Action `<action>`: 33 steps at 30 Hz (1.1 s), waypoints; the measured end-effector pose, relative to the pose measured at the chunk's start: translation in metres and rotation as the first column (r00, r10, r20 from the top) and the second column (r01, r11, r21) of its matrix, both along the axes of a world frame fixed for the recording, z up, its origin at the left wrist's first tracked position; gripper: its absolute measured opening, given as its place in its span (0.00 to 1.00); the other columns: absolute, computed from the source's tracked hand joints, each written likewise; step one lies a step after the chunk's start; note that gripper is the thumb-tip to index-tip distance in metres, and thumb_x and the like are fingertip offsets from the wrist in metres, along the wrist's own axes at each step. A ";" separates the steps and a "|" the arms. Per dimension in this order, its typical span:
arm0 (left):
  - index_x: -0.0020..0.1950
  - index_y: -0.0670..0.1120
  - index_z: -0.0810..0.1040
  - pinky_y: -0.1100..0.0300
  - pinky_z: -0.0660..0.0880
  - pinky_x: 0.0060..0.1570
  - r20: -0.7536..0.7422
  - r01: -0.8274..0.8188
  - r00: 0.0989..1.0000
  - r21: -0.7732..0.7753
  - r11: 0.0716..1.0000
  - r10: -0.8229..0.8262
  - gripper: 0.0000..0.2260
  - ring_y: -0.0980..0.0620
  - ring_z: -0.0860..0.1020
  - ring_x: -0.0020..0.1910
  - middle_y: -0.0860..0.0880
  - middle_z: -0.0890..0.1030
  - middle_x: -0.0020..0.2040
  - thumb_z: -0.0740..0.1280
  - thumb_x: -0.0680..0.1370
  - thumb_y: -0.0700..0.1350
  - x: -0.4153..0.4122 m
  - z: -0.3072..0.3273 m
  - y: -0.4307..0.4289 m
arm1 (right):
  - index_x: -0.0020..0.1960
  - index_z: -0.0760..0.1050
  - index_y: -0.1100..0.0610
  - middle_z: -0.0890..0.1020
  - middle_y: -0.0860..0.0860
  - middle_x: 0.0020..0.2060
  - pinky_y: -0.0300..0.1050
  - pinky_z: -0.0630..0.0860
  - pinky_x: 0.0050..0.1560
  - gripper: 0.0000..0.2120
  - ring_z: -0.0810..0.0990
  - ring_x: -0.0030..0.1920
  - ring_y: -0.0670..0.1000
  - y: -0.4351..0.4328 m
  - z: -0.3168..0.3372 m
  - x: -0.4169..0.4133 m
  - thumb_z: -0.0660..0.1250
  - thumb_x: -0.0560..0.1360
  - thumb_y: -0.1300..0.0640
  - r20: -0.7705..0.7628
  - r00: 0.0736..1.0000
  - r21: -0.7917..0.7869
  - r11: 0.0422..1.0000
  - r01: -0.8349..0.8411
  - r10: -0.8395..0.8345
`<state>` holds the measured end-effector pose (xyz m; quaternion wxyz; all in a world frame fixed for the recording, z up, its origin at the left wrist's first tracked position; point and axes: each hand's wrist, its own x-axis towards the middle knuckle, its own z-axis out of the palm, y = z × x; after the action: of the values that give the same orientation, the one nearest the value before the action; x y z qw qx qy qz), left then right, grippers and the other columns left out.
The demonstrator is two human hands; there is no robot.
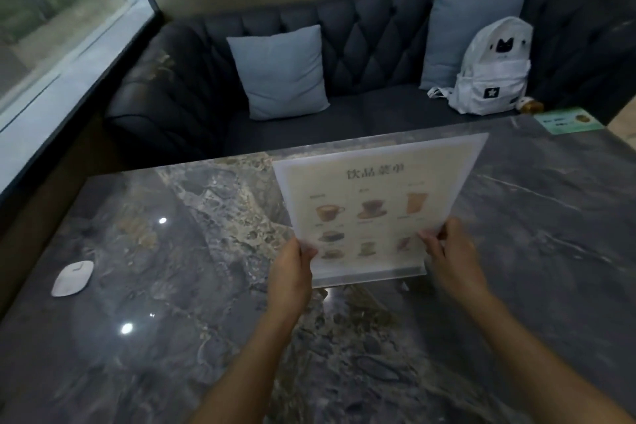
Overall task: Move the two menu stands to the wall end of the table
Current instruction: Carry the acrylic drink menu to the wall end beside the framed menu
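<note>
A clear acrylic menu stand [378,196] with a cream drinks menu stands near the middle of the dark marble table [172,320]. My left hand [292,272] grips its lower left edge and my right hand [451,251] grips its lower right edge. Whether its base touches the table I cannot tell. A second, green menu card [568,120] lies at the table's far right corner, partly cut off by the table edge.
A white oval device [73,278] lies near the table's left end, beside the window wall [51,62]. Behind the table is a dark tufted sofa [192,96] with two blue cushions [280,70] and a white backpack [490,69].
</note>
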<state>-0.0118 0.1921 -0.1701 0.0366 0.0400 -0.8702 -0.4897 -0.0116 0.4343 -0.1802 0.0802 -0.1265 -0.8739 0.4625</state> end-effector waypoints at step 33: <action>0.51 0.47 0.75 0.59 0.68 0.39 -0.079 -0.590 0.807 -0.115 0.799 0.585 0.06 0.53 0.75 0.41 0.52 0.78 0.43 0.60 0.78 0.41 0.108 0.040 -0.336 | 0.53 0.69 0.56 0.75 0.52 0.49 0.41 0.69 0.40 0.09 0.74 0.47 0.53 -0.391 0.034 -0.037 0.63 0.75 0.54 -0.157 0.839 -0.039 0.846 -0.532 0.521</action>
<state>0.0966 -0.1442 -0.1300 0.2063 0.2951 -0.8449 -0.3955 -0.0491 0.0429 -0.1462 0.0062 0.1481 -0.8477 0.5093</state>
